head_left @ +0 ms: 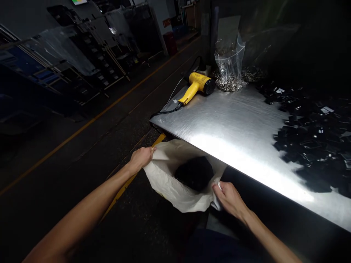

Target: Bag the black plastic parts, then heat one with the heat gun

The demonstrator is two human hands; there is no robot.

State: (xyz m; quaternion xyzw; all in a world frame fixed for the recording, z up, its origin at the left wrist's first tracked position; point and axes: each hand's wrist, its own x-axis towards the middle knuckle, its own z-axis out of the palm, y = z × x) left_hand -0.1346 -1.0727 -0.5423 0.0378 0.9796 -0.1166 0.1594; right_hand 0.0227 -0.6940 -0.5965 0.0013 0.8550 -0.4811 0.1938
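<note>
A whitish sack (175,190) hangs with its mouth spread wide beside the front edge of a metal table (219,120). Dark contents (196,173) show inside it, too dim to make out singly. At the sack's left rim, my left hand (141,159) is closed on the fabric. My right hand (229,197) grips the opposite side of the rim, with a fold of the material bunched in its fingers.
A yellow heat gun (196,86) with a cable lies near the table's far left corner. Behind it stands a clear bag (230,69) of small metal parts. Many black pieces (315,138) cover the table's right side. Racks (93,51) stand across the aisle.
</note>
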